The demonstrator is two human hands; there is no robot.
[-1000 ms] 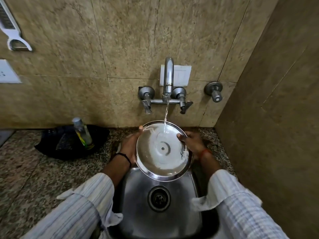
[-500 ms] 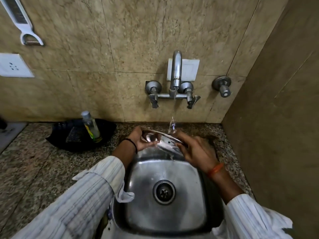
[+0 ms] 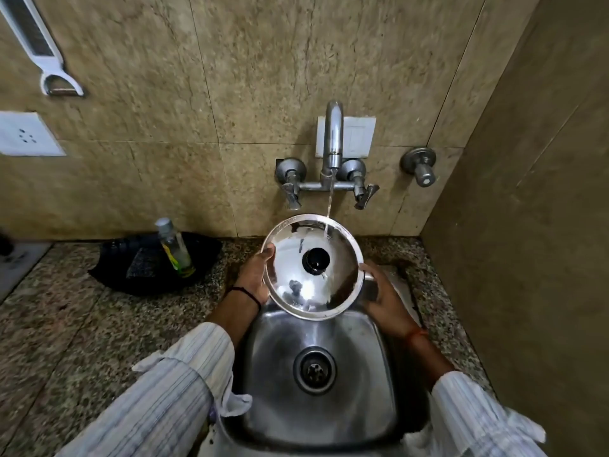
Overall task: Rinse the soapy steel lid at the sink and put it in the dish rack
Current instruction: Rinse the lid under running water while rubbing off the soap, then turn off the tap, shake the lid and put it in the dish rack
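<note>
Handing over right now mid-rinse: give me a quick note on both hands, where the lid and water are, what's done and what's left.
Left hand: grips the steel lid's left rim.
Right hand: holds its right rim.
Lid: tilted over the sink, knob side facing the camera, water from the tap hitting its upper edge.
Done: this face looks shiny, no suds visible.
Left: finish rinsing, shut the tap, put the lid in the dish rack, which is not in view.

White striped sleeves [image 3: 171, 384], black left wristband [image 3: 245, 291], orange right wrist thread [image 3: 417, 334].
</note>
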